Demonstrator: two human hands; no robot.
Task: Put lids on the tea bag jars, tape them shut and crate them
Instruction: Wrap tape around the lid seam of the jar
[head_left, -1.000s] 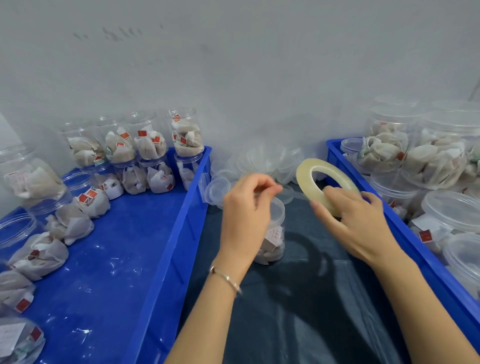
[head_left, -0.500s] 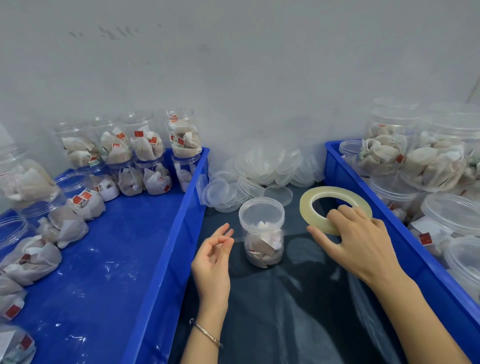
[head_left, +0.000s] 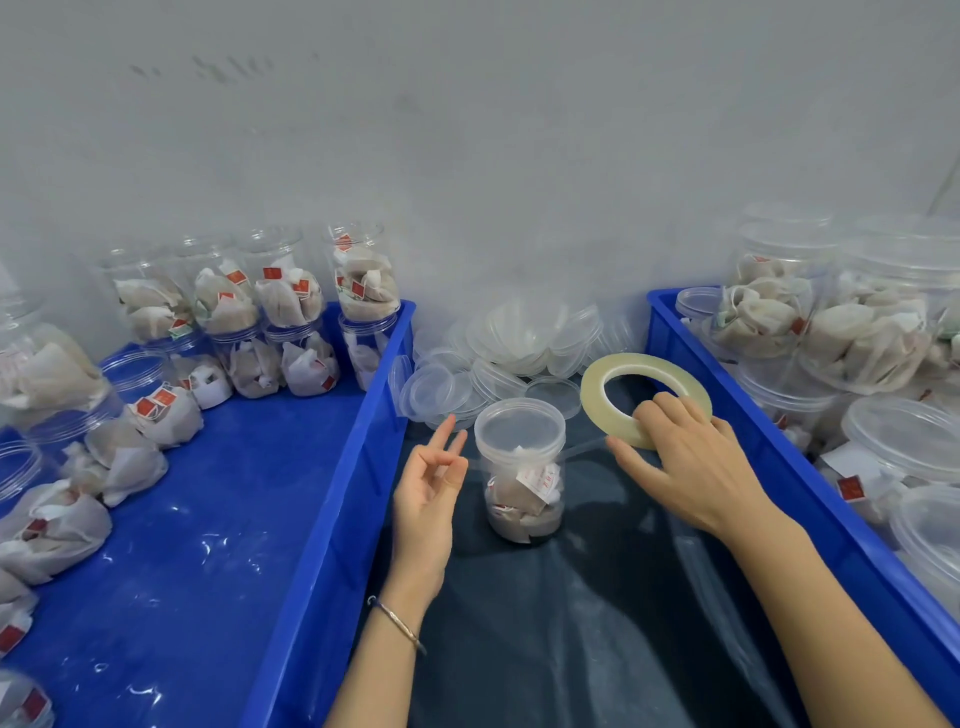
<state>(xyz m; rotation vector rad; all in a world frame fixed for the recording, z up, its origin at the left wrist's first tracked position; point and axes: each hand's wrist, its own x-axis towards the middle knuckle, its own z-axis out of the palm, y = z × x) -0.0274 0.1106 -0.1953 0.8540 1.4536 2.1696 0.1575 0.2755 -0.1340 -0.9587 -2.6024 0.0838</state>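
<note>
Lidded tea bag jar (head_left: 521, 470), upright

Evenly lit, soft and diffuse, no hard source showing. Bright on the pale wall (head_left: 467, 130), a touch hazy there, almost washed out. Soft shadows only: a dim one under the jar (head_left: 521, 467) on the dark sheet (head_left: 571, 623), another below the right hand (head_left: 691, 467). Small white glints scattered over the left crate (head_left: 208, 545) floor, faint sheen across the sheet's plastic film. Clear lids (head_left: 519, 343) near the wall melting into the background, low contrast. Wide-angle bending plain at both edges: crate walls splayed outward, jars at far left and right stretched and smeared. Sharpest in the centre, softer toward the corners.
</note>
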